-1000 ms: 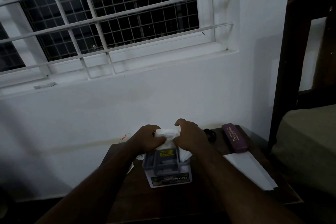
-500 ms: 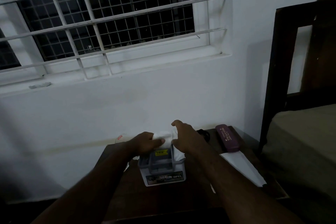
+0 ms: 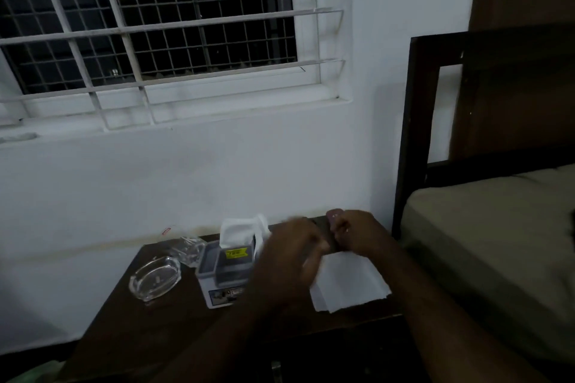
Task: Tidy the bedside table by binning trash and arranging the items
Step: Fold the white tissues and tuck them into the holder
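Observation:
On the dark bedside table (image 3: pixel 161 329) stands a grey and white box (image 3: pixel 222 274) with a yellow sticker, and a white tissue (image 3: pixel 241 228) sticks up out of it. To its right lies a white paper sheet (image 3: pixel 350 284). My right hand (image 3: pixel 356 235) is curled at the sheet's far edge and seems to pinch it. My left hand (image 3: pixel 291 253) is motion-blurred over the sheet's left corner, between box and paper, so its grip is unclear. The purple case seen earlier is hidden behind my hands.
A clear glass ashtray (image 3: pixel 155 280) sits at the table's left, with crumpled clear plastic (image 3: pixel 189 250) behind it. A dark bed frame (image 3: pixel 413 140) and mattress (image 3: pixel 497 236) stand close on the right. The white wall and barred window (image 3: pixel 155 34) are behind.
Both hands left the tissue in the box and moved right to the white paper. The tissue now stands free, and the ashtray and plastic have come into view.

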A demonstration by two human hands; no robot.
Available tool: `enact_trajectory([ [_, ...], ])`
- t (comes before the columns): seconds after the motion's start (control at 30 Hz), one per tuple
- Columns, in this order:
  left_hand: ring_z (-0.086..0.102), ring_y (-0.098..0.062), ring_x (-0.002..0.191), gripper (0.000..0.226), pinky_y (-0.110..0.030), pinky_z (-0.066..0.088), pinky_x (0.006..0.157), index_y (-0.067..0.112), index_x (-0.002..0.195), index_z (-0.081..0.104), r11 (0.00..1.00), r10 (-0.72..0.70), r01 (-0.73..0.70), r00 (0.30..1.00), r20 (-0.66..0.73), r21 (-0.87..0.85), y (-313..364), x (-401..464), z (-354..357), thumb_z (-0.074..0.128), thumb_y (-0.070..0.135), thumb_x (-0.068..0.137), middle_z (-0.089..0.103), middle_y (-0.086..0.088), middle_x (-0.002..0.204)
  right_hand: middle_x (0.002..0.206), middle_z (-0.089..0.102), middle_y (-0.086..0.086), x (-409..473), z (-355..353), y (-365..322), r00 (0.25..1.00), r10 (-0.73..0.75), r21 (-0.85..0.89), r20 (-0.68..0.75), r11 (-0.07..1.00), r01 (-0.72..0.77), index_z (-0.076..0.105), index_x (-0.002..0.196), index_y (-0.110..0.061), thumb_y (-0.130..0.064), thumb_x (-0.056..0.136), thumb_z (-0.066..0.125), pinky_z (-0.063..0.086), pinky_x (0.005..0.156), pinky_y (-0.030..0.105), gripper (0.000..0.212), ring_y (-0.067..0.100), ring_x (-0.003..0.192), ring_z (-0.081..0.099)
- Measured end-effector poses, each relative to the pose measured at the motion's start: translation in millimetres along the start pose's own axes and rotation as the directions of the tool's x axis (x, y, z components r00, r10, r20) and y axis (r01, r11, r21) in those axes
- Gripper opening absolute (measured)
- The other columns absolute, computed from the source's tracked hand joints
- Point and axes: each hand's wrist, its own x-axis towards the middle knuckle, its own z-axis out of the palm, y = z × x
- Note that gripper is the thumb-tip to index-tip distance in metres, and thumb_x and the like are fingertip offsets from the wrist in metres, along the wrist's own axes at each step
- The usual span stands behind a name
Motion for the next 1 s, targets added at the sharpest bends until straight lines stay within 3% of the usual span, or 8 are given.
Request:
enact_trajectory([
  [0.1, 0.054, -0.013, 0.118, 0.028, -0.029, 0.039, 0.105, 0.02, 0.117, 0.064, 0.99, -0.138, 0.143, 0.936, 0.323, 0.008, 5, -37, 47, 0.053, 0.034, 0.095, 0.063, 0.001, 0.123, 0.119, 0.066, -0.001, -7, 4, 19, 0.988, -0.025, -0.103, 0.152, 0.994, 0.041, 0.074, 0.105, -0.022, -0.01, 0.088, 0.063, 0.035, 0.082, 0.012, 0.024, 0.018, 0.113, 0.059],
  [0.2, 0.045, -0.009, 0.13, 0.038, -0.033, 0.033, 0.112, 0.026, 0.129, 0.058, 0.948, -0.318, 0.277, 0.835, 0.448, 0.155, -15, -70, 61, 0.047, 0.041, 0.095, 0.054, 0.007, 0.138, 0.137, 0.056, 0.0, -11, 11, 30, 0.975, -0.024, -0.144, 0.22, 0.988, 0.057, 0.066, 0.122, -0.023, -0.016, 0.092, 0.057, 0.037, 0.097, 0.023, 0.032, 0.019, 0.126, 0.05],
  [0.37, 0.041, -0.001, 0.133, 0.034, -0.038, 0.033, 0.112, 0.032, 0.125, 0.059, 0.921, -0.386, 0.376, 0.84, 0.382, 0.105, -31, -89, 54, 0.047, 0.039, 0.094, 0.053, 0.012, 0.139, 0.145, 0.049, -0.001, -7, 25, 25, 0.942, -0.044, -0.204, 0.331, 0.972, 0.117, 0.055, 0.135, -0.024, -0.014, 0.094, 0.053, 0.036, 0.107, 0.028, 0.043, 0.018, 0.131, 0.045],
  [0.47, 0.046, -0.002, 0.127, 0.03, -0.039, 0.037, 0.108, 0.028, 0.12, 0.063, 0.927, -0.373, 0.365, 0.873, 0.315, 0.085, -25, -90, 56, 0.046, 0.033, 0.096, 0.058, 0.012, 0.132, 0.145, 0.048, 0.002, -4, 30, 20, 0.934, -0.023, -0.253, 0.356, 0.96, 0.12, 0.051, 0.138, -0.02, -0.01, 0.092, 0.055, 0.038, 0.109, 0.031, 0.047, 0.02, 0.131, 0.046],
  [0.57, 0.05, -0.006, 0.124, 0.028, -0.038, 0.04, 0.103, 0.023, 0.118, 0.065, 0.946, -0.324, 0.31, 0.903, 0.283, 0.093, -24, -92, 58, 0.052, 0.021, 0.094, 0.061, 0.01, 0.127, 0.14, 0.052, 0.005, -3, 28, 17, 0.938, -0.013, -0.312, 0.347, 0.941, 0.128, 0.053, 0.135, -0.017, -0.011, 0.089, 0.057, 0.045, 0.1, 0.031, 0.046, 0.023, 0.123, 0.052],
  [0.73, 0.054, -0.014, 0.12, 0.03, -0.039, 0.043, 0.1, 0.017, 0.116, 0.067, 0.954, -0.299, 0.278, 0.913, 0.277, 0.113, -25, -90, 58, 0.056, 0.018, 0.089, 0.063, 0.004, 0.124, 0.118, 0.064, 0.007, -5, 22, 13, 0.921, -0.026, -0.309, 0.389, 0.938, 0.157, 0.068, 0.105, -0.01, -0.016, 0.082, 0.064, 0.044, 0.082, 0.026, 0.024, 0.022, 0.107, 0.059],
  [0.83, 0.053, -0.014, 0.119, 0.033, -0.039, 0.042, 0.1, 0.017, 0.117, 0.068, 0.956, -0.291, 0.271, 0.918, 0.27, 0.109, -25, -91, 58, 0.052, 0.019, 0.088, 0.064, 0.004, 0.123, 0.104, 0.065, -0.001, -8, 16, 10, 0.936, -0.065, -0.281, 0.345, 0.945, 0.169, 0.065, 0.092, -0.02, -0.02, 0.074, 0.071, 0.049, 0.082, 0.03, 0.019, 0.018, 0.098, 0.059],
  [1.0, 0.049, -0.017, 0.124, 0.036, -0.039, 0.04, 0.103, 0.02, 0.119, 0.067, 0.947, -0.316, 0.281, 0.901, 0.297, 0.155, -25, -90, 58, 0.049, 0.022, 0.088, 0.06, 0.0, 0.13, 0.096, 0.055, -0.01, -15, 7, 6, 0.944, -0.06, -0.058, 0.325, 0.995, 0.084, 0.061, 0.103, -0.024, -0.008, 0.074, 0.077, 0.049, 0.075, 0.025, 0.037, 0.011, 0.092, 0.055],
])
